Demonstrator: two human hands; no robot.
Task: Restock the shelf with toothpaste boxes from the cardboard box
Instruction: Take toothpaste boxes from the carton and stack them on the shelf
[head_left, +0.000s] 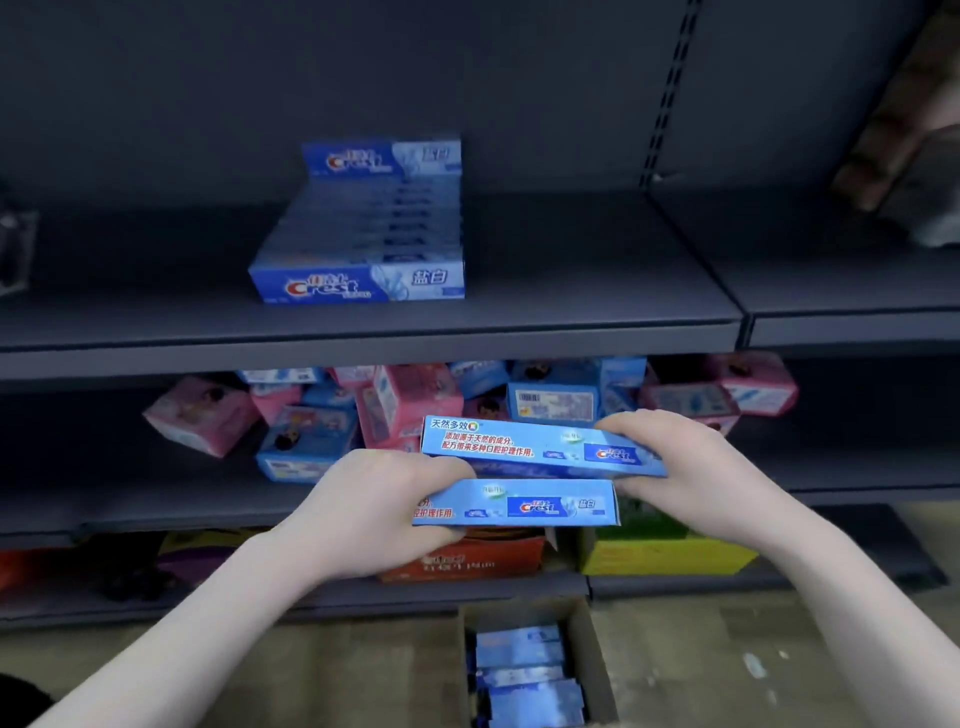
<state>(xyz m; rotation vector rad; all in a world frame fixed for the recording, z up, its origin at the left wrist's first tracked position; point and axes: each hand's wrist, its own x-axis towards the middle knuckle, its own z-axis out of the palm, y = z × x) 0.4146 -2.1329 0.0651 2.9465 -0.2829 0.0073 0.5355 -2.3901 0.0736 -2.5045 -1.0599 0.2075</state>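
My left hand (379, 506) grips the left end of a blue toothpaste box (535, 503), held level in front of the lower shelves. Just above it, my right hand (680, 457) grips the right end of a second blue toothpaste box (514, 444), slightly tilted. On the dark upper shelf (363, 332) a row of the same blue toothpaste boxes (363, 228) runs from the front edge back to the rear panel. The cardboard box (597, 654) stands open on the floor below my hands, with several blue toothpaste boxes (527, 675) inside.
The shelf below holds a loose heap of pink and blue small boxes (395, 410). Under it stand a red carton (467, 561) and a yellow carton (665, 556). Blurred goods (909, 130) sit on the neighbouring shelf bay at the right.
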